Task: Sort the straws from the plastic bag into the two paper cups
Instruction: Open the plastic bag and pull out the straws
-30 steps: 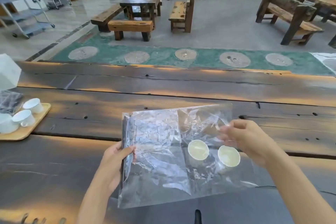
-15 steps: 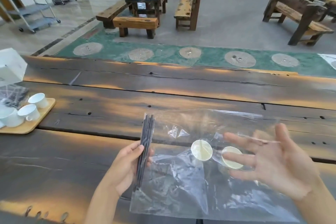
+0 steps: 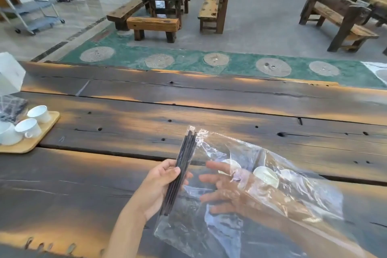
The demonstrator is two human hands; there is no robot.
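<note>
We're gripping the straws in the left hand, long axis pointing away; the right hand, fingers spread inside the bag, is reaching leftward toward them.

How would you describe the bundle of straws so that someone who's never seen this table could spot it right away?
Start at the long dark wooden table and look to its near edge, where the clear plastic bag lies crumpled. At the bag's left edge, the left hand grips the straws. They are the only thin, black, stick-like things there, unlike the round white paper cups beside them.
</note>
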